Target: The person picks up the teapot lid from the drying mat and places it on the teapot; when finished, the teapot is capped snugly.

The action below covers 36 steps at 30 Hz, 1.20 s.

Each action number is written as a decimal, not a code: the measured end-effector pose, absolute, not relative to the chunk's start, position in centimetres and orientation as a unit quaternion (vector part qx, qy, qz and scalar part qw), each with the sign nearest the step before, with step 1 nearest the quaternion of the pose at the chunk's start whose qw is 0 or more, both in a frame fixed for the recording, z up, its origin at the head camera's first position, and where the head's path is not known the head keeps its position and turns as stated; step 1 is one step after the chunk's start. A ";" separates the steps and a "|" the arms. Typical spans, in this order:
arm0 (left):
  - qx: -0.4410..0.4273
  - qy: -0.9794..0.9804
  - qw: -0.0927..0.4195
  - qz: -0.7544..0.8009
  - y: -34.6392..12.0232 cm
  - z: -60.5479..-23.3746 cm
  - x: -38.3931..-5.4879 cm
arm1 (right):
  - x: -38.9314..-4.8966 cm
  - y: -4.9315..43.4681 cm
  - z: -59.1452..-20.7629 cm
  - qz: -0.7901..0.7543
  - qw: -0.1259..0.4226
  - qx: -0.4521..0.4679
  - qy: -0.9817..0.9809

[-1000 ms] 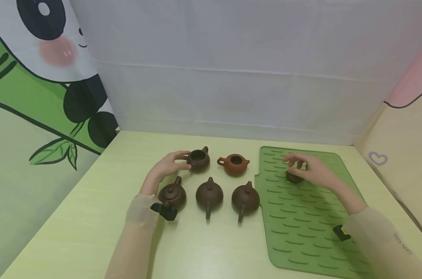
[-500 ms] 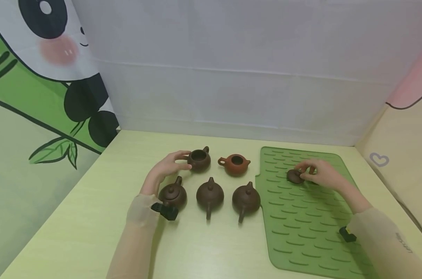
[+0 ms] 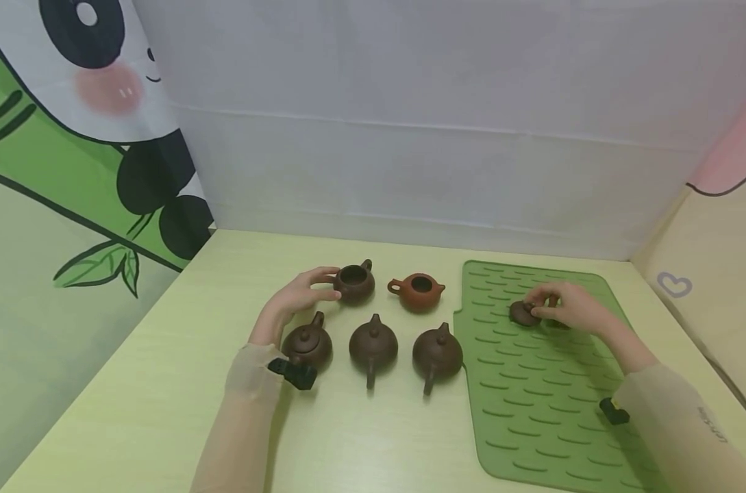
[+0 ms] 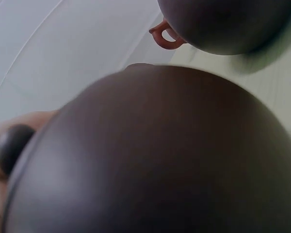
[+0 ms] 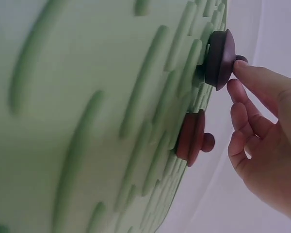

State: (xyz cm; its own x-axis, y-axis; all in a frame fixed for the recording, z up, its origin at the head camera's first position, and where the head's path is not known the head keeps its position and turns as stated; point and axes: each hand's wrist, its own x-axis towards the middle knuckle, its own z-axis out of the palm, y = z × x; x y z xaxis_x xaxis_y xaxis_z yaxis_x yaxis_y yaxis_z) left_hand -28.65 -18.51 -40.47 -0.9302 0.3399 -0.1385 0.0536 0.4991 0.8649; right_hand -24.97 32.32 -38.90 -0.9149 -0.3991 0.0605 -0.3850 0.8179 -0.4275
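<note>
**Right hand (image 3: 568, 306) pinches a small, round, dark brown lid (image 3: 521, 314); left hand (image 3: 297, 296) holds an open-topped, round, dark brown teapot (image 3: 357, 294)**

The lid is over the upper part of a green mat with raised ridges (image 3: 514, 411), on the right side of the pale yellow counter (image 3: 126, 390). The right grip is closed on its knob, thumb and fingertip together; whether the lid rests fully on the mat is hard to tell. The right wrist view shows a small, round, reddish-brown lid (image 5: 187, 138) with its own knob, lying on the mat just beside the dark one.

The left grip is closed on the side of the open-topped teapot, thumb and fingers at its left end. A reddish-orange, open-mouthed teapot (image 3: 419, 298) stands to the right of it, apart.

Nearer the person, three round, dark brown, lidded teapots form a row: the leftmost teapot (image 3: 312, 342) partly behind the left wrist's black device (image 3: 295, 374), the middle teapot (image 3: 373, 349), and the rightmost teapot (image 3: 437, 354) at the mat's left edge. In the left wrist view a dark teapot body fills most of the frame and covers much of the hand. A pale cloth backdrop (image 3: 409, 82) hangs behind the counter.
</note>
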 end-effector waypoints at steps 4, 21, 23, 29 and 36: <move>0.117 0.845 0.150 0.500 -18.6 -40.8 -28.7 | -25.3 32.0 -38.4 -0.221 0.019 -0.203 0.954; 0.119 0.831 0.152 0.522 -18.4 -41.0 -28.6 | -27.7 26.2 -34.3 -0.244 -0.017 -0.220 0.944; 0.119 0.831 0.151 0.521 -18.4 -41.1 -28.6 | -28.1 25.0 -34.0 -0.251 -0.026 -0.227 0.941; 0.120 0.831 0.150 0.522 -18.5 -41.1 -28.6 | -29.4 21.2 -32.9 -0.277 -0.030 -0.225 0.934; 0.122 0.828 0.149 0.527 -18.6 -41.1 -28.6 | -30.5 16.6 -31.6 -0.325 -0.016 -0.241 0.914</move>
